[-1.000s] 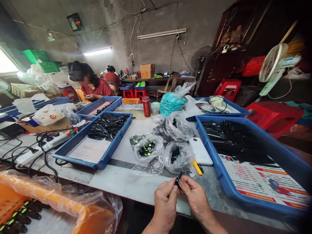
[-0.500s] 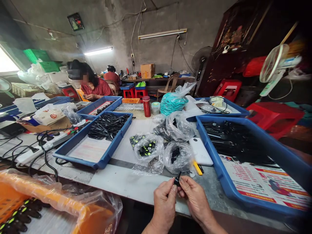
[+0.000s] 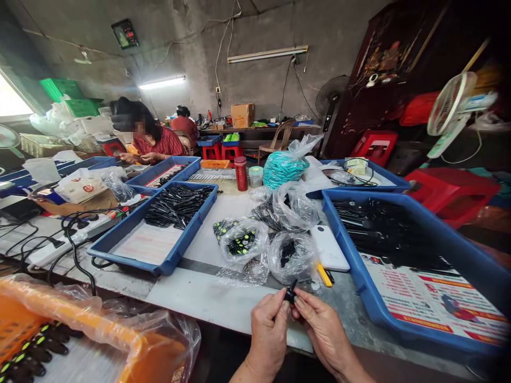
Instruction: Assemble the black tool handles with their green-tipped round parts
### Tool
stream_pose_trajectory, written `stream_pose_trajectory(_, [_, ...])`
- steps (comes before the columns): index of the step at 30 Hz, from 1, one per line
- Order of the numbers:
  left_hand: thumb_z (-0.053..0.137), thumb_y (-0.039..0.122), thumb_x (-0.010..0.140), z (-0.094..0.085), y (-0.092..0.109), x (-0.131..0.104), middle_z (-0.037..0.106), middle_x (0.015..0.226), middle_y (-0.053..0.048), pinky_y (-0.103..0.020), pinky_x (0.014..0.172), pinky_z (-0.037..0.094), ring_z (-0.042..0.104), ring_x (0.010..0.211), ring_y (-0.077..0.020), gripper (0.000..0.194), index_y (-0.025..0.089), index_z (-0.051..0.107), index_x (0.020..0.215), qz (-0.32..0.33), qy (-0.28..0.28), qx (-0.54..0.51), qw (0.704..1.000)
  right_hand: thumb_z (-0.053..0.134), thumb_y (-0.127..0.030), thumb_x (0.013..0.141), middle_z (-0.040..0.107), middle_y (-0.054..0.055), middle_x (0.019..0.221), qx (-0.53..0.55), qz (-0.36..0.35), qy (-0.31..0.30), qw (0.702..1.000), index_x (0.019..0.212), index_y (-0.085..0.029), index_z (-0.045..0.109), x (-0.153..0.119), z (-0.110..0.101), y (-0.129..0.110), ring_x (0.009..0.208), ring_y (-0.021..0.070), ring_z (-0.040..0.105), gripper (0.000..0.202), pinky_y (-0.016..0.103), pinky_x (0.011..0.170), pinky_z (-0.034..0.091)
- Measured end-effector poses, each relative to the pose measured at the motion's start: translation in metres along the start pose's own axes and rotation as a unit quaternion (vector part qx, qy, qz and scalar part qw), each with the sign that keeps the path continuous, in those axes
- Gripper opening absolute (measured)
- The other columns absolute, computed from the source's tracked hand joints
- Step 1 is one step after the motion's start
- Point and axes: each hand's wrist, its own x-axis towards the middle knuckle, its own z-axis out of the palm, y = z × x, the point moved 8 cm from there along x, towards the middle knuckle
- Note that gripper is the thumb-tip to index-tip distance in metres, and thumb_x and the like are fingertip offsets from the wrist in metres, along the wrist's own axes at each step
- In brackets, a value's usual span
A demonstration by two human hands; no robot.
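Observation:
A small black part (image 3: 290, 293) is pinched between both hands above the table's front edge. My left hand (image 3: 269, 330) grips it from the left with thumb and fingers, and my right hand (image 3: 321, 324) holds it from the right. Just beyond them lies an open plastic bag of small black pieces (image 3: 288, 255). To its left, another open bag holds black and lime-green pieces (image 3: 241, 243). A yellow-handled tool (image 3: 324, 275) and a white phone-like slab (image 3: 329, 247) lie right of the bags.
Blue trays of black parts stand at left (image 3: 159, 268) and right (image 3: 361, 284). An orange crate (image 3: 136, 346) is at lower left. A red bottle (image 3: 240, 174) and a bag of teal pieces (image 3: 284, 169) stand farther back. Two people sit beyond the table.
My hands and the black part have barely moved. The nearer seated person's hands, together before, are now apart.

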Motion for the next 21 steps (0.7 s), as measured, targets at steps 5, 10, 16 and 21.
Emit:
stream_pose_trajectory(5, [0.044,0.021,0.082,0.001,0.006,0.0,0.057,0.069,-0.005,-0.022,0.055,0.045,0.052,0.059,-0.0123,0.026,0.015,0.063,0.099,0.041,0.004,0.011,0.999,0.075,-0.04,0.056,0.061,0.004,0.06,-0.069,-0.051,0.03,0.996,0.077,-0.015,0.071,0.004,-0.011,0.002,0.052,0.0158,0.051,0.033,0.026,0.052,0.045])
stream_pose_trajectory(10, [0.044,0.021,0.083,-0.001,0.009,-0.002,0.058,0.071,-0.006,-0.023,0.059,0.046,0.055,0.063,-0.0142,0.025,0.014,0.064,0.097,0.069,0.028,0.02,0.997,0.069,-0.047,0.059,0.056,0.002,0.052,-0.15,-0.098,0.051,0.982,0.072,-0.013,0.069,0.001,-0.005,-0.008,0.046,0.0152,0.047,0.036,0.024,0.044,0.041])
stream_pose_trajectory(16, [0.043,0.024,0.083,0.003,0.008,0.0,0.054,0.065,-0.003,-0.021,0.052,0.045,0.051,0.055,-0.0116,0.026,0.014,0.067,0.088,0.018,0.008,-0.018,1.0,0.054,-0.06,0.067,0.042,-0.002,0.042,-0.194,-0.091,0.066,0.974,0.044,-0.016,0.049,-0.001,0.003,-0.01,0.038,0.0114,0.036,0.05,0.021,0.036,0.029])
stream_pose_trajectory(21, [0.046,0.027,0.081,-0.002,-0.003,0.004,0.053,0.062,-0.002,-0.021,0.05,0.043,0.048,0.053,-0.0111,0.026,0.015,0.067,0.09,-0.021,0.021,-0.033,0.999,0.048,-0.057,0.075,0.043,-0.002,0.043,-0.239,-0.103,0.021,0.965,0.048,-0.016,0.051,0.002,0.005,-0.008,0.039,0.0121,0.037,0.049,0.021,0.037,0.03])
